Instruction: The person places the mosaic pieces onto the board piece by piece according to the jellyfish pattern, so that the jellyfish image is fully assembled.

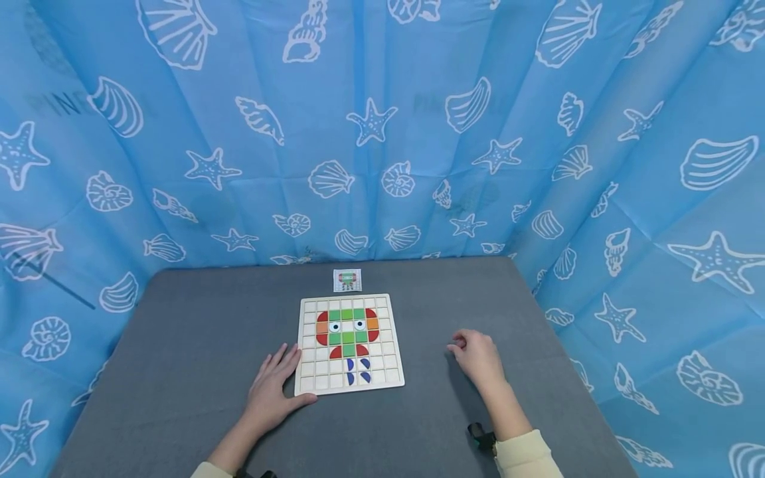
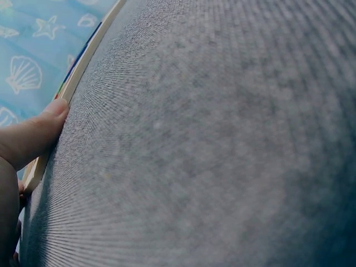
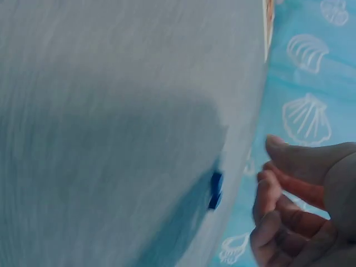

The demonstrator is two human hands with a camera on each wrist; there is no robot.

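Observation:
A white square grid board [image 1: 387,348] lies on the grey table. Red, green and orange pieces, two eye tiles and blue rounded pieces [image 1: 350,378] form a figure on it. My left hand [image 1: 275,392] rests at the board's near left corner, fingers along the left side and thumb [image 2: 55,111] against the near edge. To the right of the board, my right hand [image 1: 478,358] hovers over the table with loosely curled fingers and nothing visible between them. Small blue pieces [image 3: 217,181] lie on the table by it in the right wrist view; the hand hides them in the head view.
A small picture card [image 1: 347,280] with a similar figure lies just behind the board. Blue curtains [image 1: 370,199] with shell and starfish prints stand along the back and sides of the grey table [image 1: 209,332].

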